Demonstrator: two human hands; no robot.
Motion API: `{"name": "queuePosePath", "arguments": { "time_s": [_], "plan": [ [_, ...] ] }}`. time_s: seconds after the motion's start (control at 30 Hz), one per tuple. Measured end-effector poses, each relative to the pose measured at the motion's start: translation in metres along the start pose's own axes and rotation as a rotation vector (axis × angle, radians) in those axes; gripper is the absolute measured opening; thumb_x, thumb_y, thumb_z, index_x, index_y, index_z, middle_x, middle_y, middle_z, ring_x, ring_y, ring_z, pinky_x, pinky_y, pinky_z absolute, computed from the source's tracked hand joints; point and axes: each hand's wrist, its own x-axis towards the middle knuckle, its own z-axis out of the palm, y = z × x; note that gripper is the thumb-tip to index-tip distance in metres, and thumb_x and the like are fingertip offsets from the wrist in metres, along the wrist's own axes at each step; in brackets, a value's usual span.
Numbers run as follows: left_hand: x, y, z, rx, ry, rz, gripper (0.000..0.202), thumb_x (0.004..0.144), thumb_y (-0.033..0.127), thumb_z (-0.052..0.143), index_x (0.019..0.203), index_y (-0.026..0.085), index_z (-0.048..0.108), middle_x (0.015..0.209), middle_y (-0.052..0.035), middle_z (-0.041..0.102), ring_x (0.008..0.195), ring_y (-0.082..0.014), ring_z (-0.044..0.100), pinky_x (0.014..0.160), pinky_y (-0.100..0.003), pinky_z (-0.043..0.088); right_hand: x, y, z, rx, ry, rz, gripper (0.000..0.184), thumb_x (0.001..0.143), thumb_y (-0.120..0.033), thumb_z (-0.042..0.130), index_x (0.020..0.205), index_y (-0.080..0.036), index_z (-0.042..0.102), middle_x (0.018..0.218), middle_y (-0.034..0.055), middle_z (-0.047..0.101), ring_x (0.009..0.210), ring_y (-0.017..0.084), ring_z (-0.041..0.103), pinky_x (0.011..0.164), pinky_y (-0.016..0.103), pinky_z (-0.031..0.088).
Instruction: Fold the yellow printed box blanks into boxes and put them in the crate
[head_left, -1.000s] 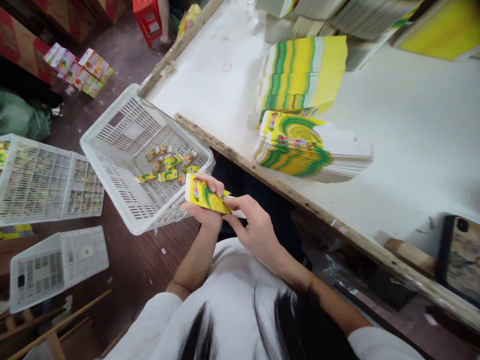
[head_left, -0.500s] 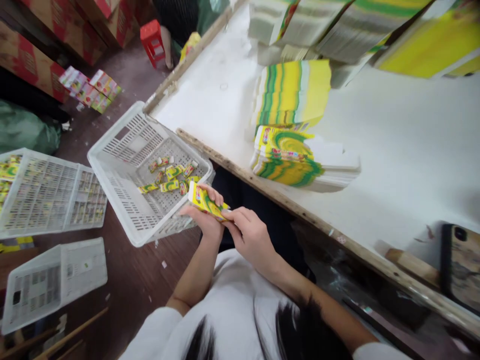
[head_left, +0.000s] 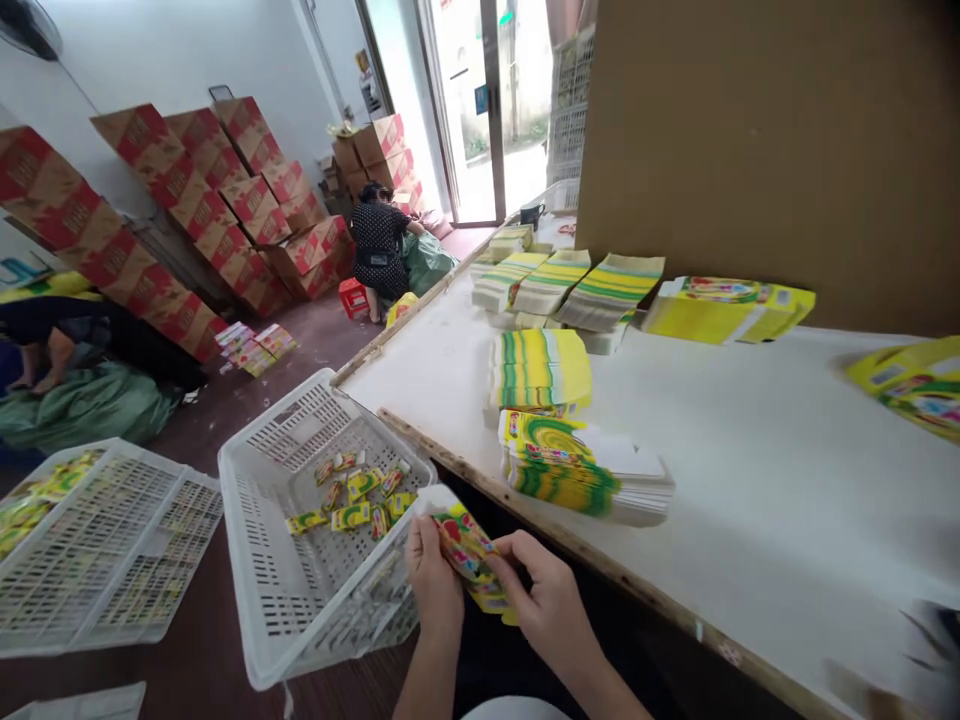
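Note:
A yellow printed carton [head_left: 466, 548] with red and green pictures is held between both hands, just right of the white basket. My left hand [head_left: 435, 575] pinches its left edge near the white end flap. On its lower right side, my right hand [head_left: 536, 590] grips with thumb and fingers. The carton is tilted, its printed face toward me; whether it is flat or opened out I cannot tell. Several small yellow boxes [head_left: 351, 515] lie in the white plastic basket [head_left: 259, 600]. On the table beside me lies a fanned stack of flat cartons [head_left: 559, 465].
The white table [head_left: 720, 480] has a wooden edge and bears more carton stacks [head_left: 544, 365]. A second basket [head_left: 142, 545] stands at the left. Two people [head_left: 379, 240] bend over green sacks on the floor near red-brown boxes [head_left: 202, 215].
The view has tipped up, showing the door and the room. The carton has turned to another printed side, and my left hand has shifted from cradling it to pinching its edge.

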Motion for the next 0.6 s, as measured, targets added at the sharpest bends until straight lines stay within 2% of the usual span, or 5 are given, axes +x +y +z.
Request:
{"name": "queuePosePath", "arguments": {
  "time_s": [0.1, 0.27, 0.47, 0.53, 0.6],
  "plan": [
    [-0.009, -0.007, -0.006, 0.023, -0.148, -0.092, 0.053, 0.060, 0.059, 0.089, 0.082, 0.015, 0.070, 0.079, -0.0023, 0.075, 0.069, -0.0130, 0.069, 0.067, -0.022, 0.056, 0.003, -0.002, -0.006, -0.006, 0.063, -0.004, 0.026, 0.097, -0.034, 0.055, 0.076, -0.020, 0.064, 0.068, 0.0006, 0.067, 0.061, 0.014, 0.063, 0.059, 0.022, 0.050],
    [-0.009, -0.010, -0.014, 0.172, -0.226, 0.036, 0.045, 0.073, 0.057, 0.081, 0.082, 0.015, 0.071, 0.076, -0.0018, 0.072, 0.066, -0.0119, 0.065, 0.065, -0.021, 0.054, 0.001, -0.005, -0.010, -0.005, 0.029, -0.058, 0.026, 0.098, -0.032, 0.054, 0.078, -0.020, 0.065, 0.070, 0.0001, 0.067, 0.063, 0.014, 0.064, 0.060, 0.022, 0.051],
    [-0.022, 0.031, -0.028, 0.486, -0.246, 0.713, 0.035, 0.091, 0.029, 0.069, 0.125, 0.024, 0.063, 0.123, -0.0066, 0.068, 0.115, -0.0172, 0.066, 0.100, -0.028, 0.052, 0.011, -0.010, -0.033, -0.241, -0.007, -0.176, 0.017, 0.099, -0.019, 0.052, 0.096, -0.020, 0.069, 0.085, 0.0035, 0.068, 0.079, 0.018, 0.067, 0.071, 0.027, 0.054],
    [-0.031, 0.053, -0.032, 0.631, -0.462, 0.844, 0.037, 0.090, 0.021, 0.068, 0.127, 0.026, 0.063, 0.122, -0.0064, 0.069, 0.117, -0.0186, 0.066, 0.103, -0.031, 0.051, 0.014, -0.014, -0.040, -0.405, -0.127, -0.223, 0.023, 0.097, -0.011, 0.051, 0.101, -0.022, 0.071, 0.088, 0.0043, 0.068, 0.082, 0.020, 0.067, 0.073, 0.032, 0.055],
    [-0.035, 0.072, -0.030, 0.836, -0.773, 0.745, 0.050, 0.085, 0.023, 0.074, 0.133, 0.028, 0.061, 0.130, -0.0085, 0.068, 0.125, -0.0242, 0.063, 0.110, -0.039, 0.049, 0.016, -0.022, -0.041, -0.537, -0.250, -0.309, 0.026, 0.092, -0.006, 0.056, 0.098, -0.024, 0.073, 0.087, 0.0036, 0.067, 0.083, 0.022, 0.065, 0.078, 0.038, 0.056]
  ]
}}
